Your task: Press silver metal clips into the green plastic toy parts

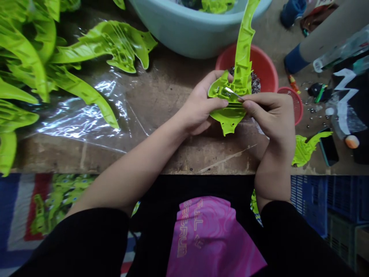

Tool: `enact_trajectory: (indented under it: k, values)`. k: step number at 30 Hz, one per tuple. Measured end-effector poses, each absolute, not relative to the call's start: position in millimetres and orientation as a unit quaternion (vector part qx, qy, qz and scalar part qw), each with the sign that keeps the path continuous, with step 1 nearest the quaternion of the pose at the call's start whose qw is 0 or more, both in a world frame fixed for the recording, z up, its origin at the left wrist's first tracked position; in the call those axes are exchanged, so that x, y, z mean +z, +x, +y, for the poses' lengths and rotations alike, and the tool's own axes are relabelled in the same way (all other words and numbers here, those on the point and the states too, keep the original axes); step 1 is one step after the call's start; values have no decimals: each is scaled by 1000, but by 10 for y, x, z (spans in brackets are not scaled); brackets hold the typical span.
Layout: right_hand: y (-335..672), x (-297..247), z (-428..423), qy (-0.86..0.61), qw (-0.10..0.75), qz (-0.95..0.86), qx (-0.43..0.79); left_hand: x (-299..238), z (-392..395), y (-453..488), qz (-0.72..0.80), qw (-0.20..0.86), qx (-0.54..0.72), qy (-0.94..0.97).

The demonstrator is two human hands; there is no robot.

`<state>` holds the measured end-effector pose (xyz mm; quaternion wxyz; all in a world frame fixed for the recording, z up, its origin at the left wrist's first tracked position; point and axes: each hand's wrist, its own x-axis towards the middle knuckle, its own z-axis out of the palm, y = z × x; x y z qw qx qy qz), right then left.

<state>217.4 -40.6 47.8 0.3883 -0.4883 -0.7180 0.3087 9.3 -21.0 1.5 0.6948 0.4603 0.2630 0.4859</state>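
In the middle of the head view, my left hand (201, 102) grips a lime-green plastic shell part (243, 57), its ribbed inner side facing up. The thumb presses on its lower half and the fingers go behind it. My right hand (271, 111) pinches a thin metal tool, seemingly tweezers (235, 93), between thumb and forefinger. The tool's tip reaches into a small recess of the shell part, where a shiny piece sits, too small to name. Behind the part stands a red bowl (266, 65) holding many small dark metal pieces.
Similar lime-green shells (106, 42) pile up at the left on clear plastic film (83, 123). A large pale-blue tub (178, 27) stands at the back. To the right are a red sieve (295, 104), another green part (305, 150), a phone (328, 150) and scattered beads.
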Motion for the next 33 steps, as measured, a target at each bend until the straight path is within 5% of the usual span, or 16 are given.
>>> enact_trajectory:
  k: [23, 33]
  values:
    - [2330, 242, -318, -536, 403, -631, 389, 57, -309, 149, 314, 556, 537, 552]
    - [1997, 261, -268, -506, 521, -613, 310, 0, -200, 80, 314, 567, 528, 548]
